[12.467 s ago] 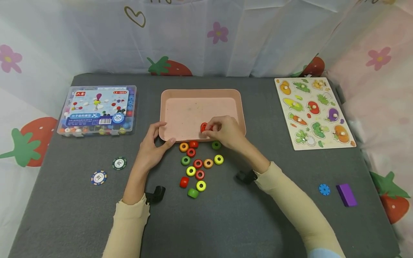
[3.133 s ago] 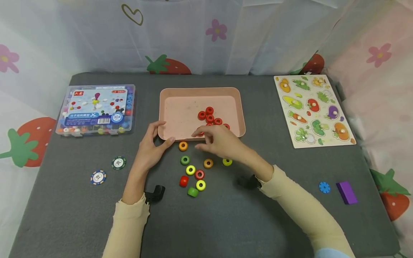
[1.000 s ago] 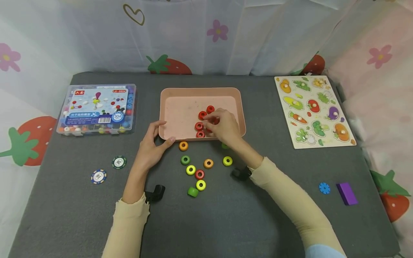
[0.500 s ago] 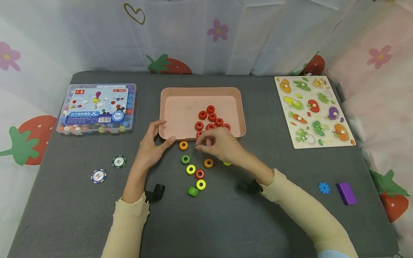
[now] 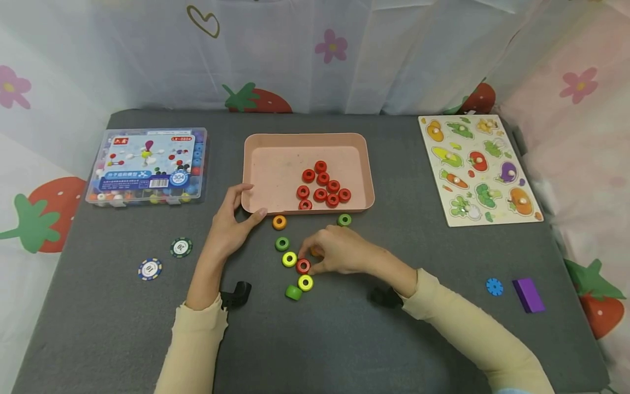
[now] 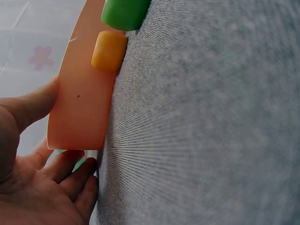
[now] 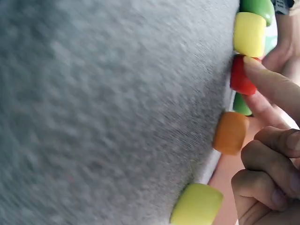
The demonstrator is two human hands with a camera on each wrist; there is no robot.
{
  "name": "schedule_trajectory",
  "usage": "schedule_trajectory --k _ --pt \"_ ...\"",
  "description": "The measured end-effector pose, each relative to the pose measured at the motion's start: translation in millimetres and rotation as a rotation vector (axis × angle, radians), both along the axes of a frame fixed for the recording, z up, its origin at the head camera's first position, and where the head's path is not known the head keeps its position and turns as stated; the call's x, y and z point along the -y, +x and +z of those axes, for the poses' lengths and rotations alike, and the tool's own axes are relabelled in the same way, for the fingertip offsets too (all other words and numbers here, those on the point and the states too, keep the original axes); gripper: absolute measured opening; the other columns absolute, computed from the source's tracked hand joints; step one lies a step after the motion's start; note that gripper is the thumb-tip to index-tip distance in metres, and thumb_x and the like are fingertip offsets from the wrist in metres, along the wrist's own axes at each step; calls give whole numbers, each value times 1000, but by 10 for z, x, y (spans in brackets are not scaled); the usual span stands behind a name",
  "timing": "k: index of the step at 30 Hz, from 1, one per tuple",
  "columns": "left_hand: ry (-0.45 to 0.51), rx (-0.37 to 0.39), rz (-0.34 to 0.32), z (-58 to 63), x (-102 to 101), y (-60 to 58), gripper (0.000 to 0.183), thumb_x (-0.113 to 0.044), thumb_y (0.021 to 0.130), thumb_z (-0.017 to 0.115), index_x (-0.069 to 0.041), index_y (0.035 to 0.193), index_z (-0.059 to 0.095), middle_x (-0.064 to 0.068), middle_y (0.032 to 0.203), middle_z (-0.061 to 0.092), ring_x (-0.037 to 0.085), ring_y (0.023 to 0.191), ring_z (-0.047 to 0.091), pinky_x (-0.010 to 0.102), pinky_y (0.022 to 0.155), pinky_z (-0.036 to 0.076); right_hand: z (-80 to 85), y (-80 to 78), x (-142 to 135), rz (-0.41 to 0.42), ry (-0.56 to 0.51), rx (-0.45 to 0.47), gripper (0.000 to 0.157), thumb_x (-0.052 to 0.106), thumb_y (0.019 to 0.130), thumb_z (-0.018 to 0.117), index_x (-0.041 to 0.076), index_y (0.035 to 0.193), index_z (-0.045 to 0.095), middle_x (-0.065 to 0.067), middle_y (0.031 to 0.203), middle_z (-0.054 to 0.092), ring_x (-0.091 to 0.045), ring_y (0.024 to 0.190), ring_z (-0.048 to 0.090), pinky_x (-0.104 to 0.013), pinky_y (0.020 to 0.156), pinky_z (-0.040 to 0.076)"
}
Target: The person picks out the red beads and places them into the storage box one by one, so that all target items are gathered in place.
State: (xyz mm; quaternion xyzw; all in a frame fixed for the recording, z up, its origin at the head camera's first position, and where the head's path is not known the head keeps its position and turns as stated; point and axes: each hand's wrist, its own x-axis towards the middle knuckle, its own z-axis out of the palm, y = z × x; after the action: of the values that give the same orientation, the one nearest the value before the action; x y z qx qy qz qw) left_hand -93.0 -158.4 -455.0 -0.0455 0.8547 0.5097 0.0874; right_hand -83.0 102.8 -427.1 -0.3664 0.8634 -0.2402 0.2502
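My left hand (image 5: 227,230) holds the front left corner of the pink tray (image 5: 273,169), thumb on the front side and fingers round the left side. In the left wrist view the thumb lies against the rim of the tray wall (image 6: 79,108). Over the table, my right hand (image 5: 344,250) pinches a red bead (image 5: 302,266) between thumb and index finger. The right wrist view shows the same red bead (image 7: 240,77) at table level, its other fingers curled in. Several red beads (image 5: 332,186) lie in the tray's right half.
Near the red bead are yellow beads (image 5: 305,283), a green barrel-shaped bead (image 5: 293,293) and a green bead (image 5: 282,244). An orange bead (image 5: 279,222) stands at the tray's front. Further out lie a plastic case (image 5: 147,167), poker chips (image 5: 181,247), a vegetable puzzle board (image 5: 479,169) and a purple block (image 5: 529,295).
Red beads have gathered in the tray, and fewer lie on the table. My right hand has moved from the tray back toward me, onto a red bead. The left hand has stayed put.
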Motion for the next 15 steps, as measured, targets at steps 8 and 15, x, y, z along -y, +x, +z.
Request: schedule_trajectory --k 8,15 --pt "5 3 0 11 -5 3 67 -36 93 72 -26 149 37 8 161 33 31 151 24 63 116 18 32 -105 -65 -87 -156 3 25 31 79 86 24 101 77 10 56 42 -3 52 36 -22 54 29" --pt "4 9 0 12 -2 2 68 -38 93 72 -26 150 37 8 162 32 32 151 23 63 116 18 131 -414 -200 -394 -336 -75 28 23 82 84 16 108 76 3 54 40 -12 50 37 -27 51 30"
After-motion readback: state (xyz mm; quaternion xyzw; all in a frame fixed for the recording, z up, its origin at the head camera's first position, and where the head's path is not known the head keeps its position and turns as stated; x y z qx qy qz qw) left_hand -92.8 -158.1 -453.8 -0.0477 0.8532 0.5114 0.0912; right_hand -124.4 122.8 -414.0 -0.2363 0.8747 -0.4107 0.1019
